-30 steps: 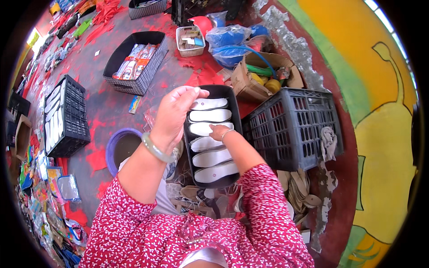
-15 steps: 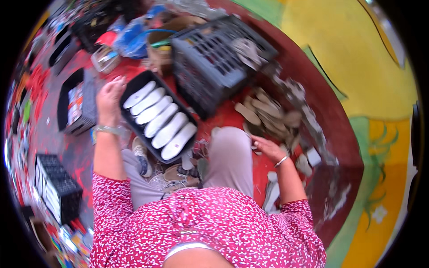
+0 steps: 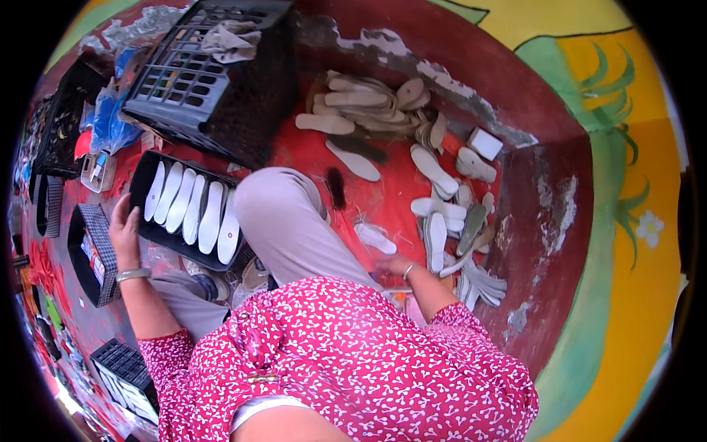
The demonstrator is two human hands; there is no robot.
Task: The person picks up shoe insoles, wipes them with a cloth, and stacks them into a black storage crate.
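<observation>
A black tray (image 3: 199,247) in front of my left knee holds a row of white shoe insoles (image 3: 177,197). Beside its left end is my left hand (image 3: 124,230), fingers apart and raised. Whether it touches the rim I cannot tell. My right hand (image 3: 392,267) hangs low on the right side of my raised knee, smeared by motion, its fingers hard to make out. Nearest it on the red ground lies a white insole (image 3: 375,238). Farther right are stacked insoles (image 3: 434,168), with a larger pile of insoles (image 3: 361,99) against the wall.
A large dark plastic crate (image 3: 213,96) with a grey cloth (image 3: 230,40) on it stands at the back left. A patterned box (image 3: 96,254), a blue plastic bag (image 3: 116,118) and a white basket (image 3: 98,172) are to the left. A painted wall (image 3: 545,169) curves along the right.
My view has swung right, so the tray and crate sit farther left. My right hand has gone from my knee down to the ground beside it; my left hand stays by the tray.
</observation>
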